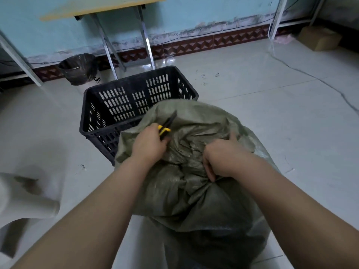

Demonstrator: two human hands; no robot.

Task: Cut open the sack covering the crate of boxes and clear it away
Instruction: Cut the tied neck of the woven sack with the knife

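A grey-green woven sack bulges on the floor in front of me, its top bunched and crumpled. My left hand grips a yellow-and-black utility knife, whose dark tip points up and away over the sack's top fold. My right hand clutches the gathered fabric at the sack's neck. What the sack covers is hidden. An open black plastic crate with slotted walls stands just behind the sack, and no contents show in the part of it that I can see.
A lined waste bin stands at the wall, next to the metal legs of a folding table. A cardboard box lies at the far right. A pale, blurred object sits at my left on the tiled floor.
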